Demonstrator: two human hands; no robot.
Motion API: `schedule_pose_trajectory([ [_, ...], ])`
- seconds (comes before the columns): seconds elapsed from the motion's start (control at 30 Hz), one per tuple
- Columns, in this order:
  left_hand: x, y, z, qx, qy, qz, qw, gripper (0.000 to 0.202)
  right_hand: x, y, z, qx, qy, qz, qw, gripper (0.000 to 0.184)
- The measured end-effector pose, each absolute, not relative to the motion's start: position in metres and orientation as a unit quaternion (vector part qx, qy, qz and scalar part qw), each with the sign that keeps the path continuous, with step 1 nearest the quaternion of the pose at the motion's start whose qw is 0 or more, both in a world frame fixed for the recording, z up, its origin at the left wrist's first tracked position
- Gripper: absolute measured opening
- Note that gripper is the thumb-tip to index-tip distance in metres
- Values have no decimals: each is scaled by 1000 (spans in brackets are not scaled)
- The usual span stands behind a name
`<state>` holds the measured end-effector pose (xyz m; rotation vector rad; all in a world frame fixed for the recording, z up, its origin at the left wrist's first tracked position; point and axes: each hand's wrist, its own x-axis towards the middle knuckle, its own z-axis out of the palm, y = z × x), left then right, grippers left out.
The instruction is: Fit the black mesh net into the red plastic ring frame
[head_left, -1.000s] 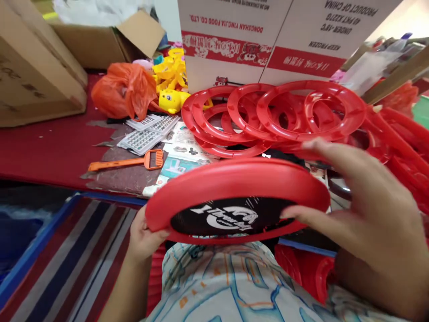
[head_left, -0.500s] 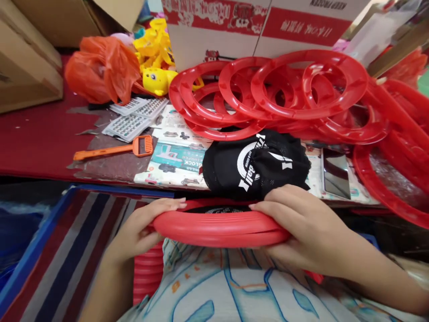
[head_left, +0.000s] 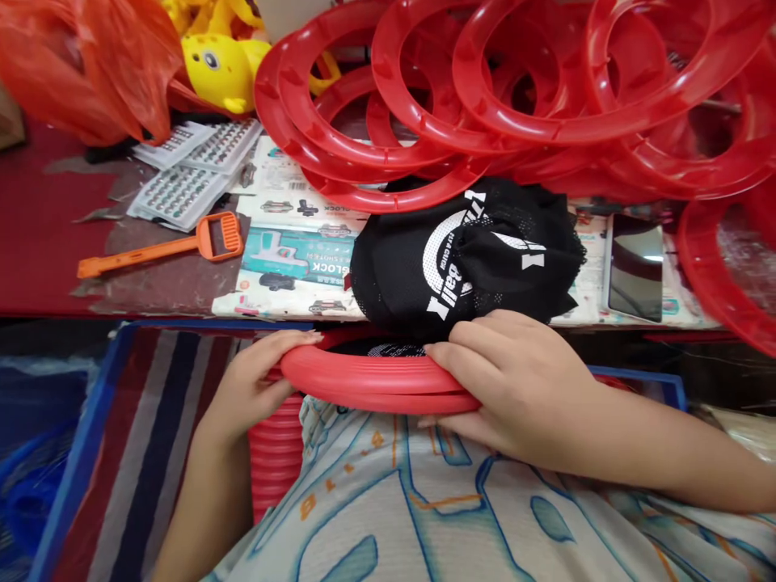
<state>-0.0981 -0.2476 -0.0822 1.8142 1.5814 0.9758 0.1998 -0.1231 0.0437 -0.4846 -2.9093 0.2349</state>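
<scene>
At the table's front edge, close to my body, I hold a red plastic ring level, with a thin seam along its rim. My left hand is closed around its left side, thumb below and fingers on top. On the right part, my right hand grips it the same way, its thumb mostly hidden underneath. Black mesh shows inside the ring. Just beyond it, black mesh fabric pieces with white "Ball" lettering lie on the table. Below my left hand stands a stack of ribbed red rings.
Shiny red rings are heaped at the back. A phone lies on the right. To the left are an orange plastic tool, cards of small round cells, a yellow toy and an orange bag. A blue-edged crate stands lower left.
The view has tilted down and come closer to the table. My right hand has shifted left along the ring. Both hands keep hold of it, and the black fabric still lies on the table.
</scene>
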Motion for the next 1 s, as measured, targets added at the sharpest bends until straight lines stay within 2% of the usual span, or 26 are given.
schedule_pose_trajectory([
  [0.07, -101, -246, -83, 673, 586, 360, 272, 38, 201, -120, 45, -154, -976, 120, 97, 58],
  [0.13, -104, -245, -84, 674, 586, 355, 278, 39, 204, -116, 46, -141, -972, 168, 89, 64],
  [0.23, -106, -244, -85, 676, 578, 362, 280, 39, 205, -114, 47, -128, -973, 178, 68, 61],
  [0.37, -106, -242, -85, 676, 578, 363, 279, 37, 199, -116, 49, -107, -985, 121, 57, 55],
  [0.53, -109, -239, -88, 682, 578, 360, 267, 38, 191, -114, 53, -88, -993, 73, 2, 46],
  [0.7, -97, -243, -57, 699, 594, 305, 255, 49, 187, -110, 56, -50, -996, 67, 29, 43],
  [0.8, -68, -243, -25, 725, 563, 348, 190, 50, 177, -114, 58, -39, -997, 57, 43, 44],
  [0.87, -50, -240, -14, 737, 552, 385, 63, 58, 169, -118, 60, -48, -996, 52, 59, 44],
  [0.93, -42, -237, -14, 728, 556, 401, -30, 53, 164, -120, 63, -73, -993, 71, 64, 43],
  [1.0, -44, -239, -21, 679, 591, 435, -2, 52, 166, -118, 64, -96, -988, 104, 54, 45],
])
